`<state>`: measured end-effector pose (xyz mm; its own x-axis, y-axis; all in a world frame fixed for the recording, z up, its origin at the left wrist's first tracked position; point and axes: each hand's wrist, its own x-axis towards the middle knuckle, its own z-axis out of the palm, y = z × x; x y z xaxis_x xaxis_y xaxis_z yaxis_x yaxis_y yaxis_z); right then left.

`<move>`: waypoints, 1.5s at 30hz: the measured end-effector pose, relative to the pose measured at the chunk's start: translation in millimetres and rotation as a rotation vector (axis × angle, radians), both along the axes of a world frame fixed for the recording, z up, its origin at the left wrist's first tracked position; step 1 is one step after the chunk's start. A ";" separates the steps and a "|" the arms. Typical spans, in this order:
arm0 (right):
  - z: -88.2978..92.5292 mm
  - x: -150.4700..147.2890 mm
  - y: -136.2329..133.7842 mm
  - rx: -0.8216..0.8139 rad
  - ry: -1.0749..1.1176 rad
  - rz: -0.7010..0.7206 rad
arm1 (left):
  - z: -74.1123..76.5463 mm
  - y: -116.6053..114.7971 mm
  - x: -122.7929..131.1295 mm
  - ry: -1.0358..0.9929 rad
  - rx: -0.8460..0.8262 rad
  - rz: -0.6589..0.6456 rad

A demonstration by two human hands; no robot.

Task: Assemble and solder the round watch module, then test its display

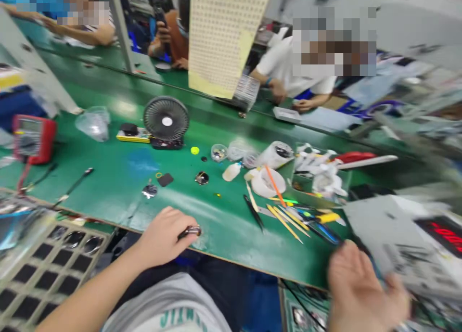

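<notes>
Long green workbench surface (224,240) fills the view; things sit along it, apparently kept within arm's reach. Grey tray with square black pockets (105,239) lies at the near left edge, likely to keep round parts apart. Slim yellow wooden sticks and blue-handled tools (288,221) are grouped right of centre, close to the right hand (364,288), whose blurred fingers are spread open, holding nothing visible. Left hand (162,238) rests over the surface's near edge, fingers curled closed, gripping a small, dark, shiny metal cylindrical part (189,233).
</notes>
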<state>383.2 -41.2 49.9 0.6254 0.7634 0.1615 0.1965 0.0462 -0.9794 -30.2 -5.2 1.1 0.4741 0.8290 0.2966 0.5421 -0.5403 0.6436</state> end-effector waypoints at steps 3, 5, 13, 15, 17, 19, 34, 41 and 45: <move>-8.7 -14.9 -9.1 0.009 -0.096 -0.129 | -2.9 -2.8 0.5 -0.112 -0.066 -0.013; -18.6 -43.9 -1.8 -0.087 -0.453 0.001 | -2.3 -4.8 6.2 -0.237 -0.203 0.031; -30.5 -97.8 32.9 -0.344 -1.538 0.184 | 9.8 6.3 35.1 -0.753 -0.824 0.230; -27.7 -96.1 27.7 -0.382 -1.453 0.184 | 10.6 7.8 35.1 -0.775 -0.813 0.256; -24.7 -99.9 19.7 -0.312 -1.187 0.259 | 10.0 7.5 34.0 -0.784 -0.806 0.265; -23.2 -112.7 11.6 -0.184 -0.794 0.374 | 9.1 6.5 33.4 -0.786 -0.811 0.264; -47.3 -220.7 23.1 0.127 0.283 0.530 | 0.7 0.3 33.5 -0.728 -0.794 0.243; -44.9 -223.3 18.9 0.147 0.248 0.487 | -2.2 -1.1 32.1 -0.698 -0.789 0.235; -50.7 -223.4 20.3 0.122 0.299 0.464 | -4.7 -1.6 30.7 -0.686 -0.785 0.225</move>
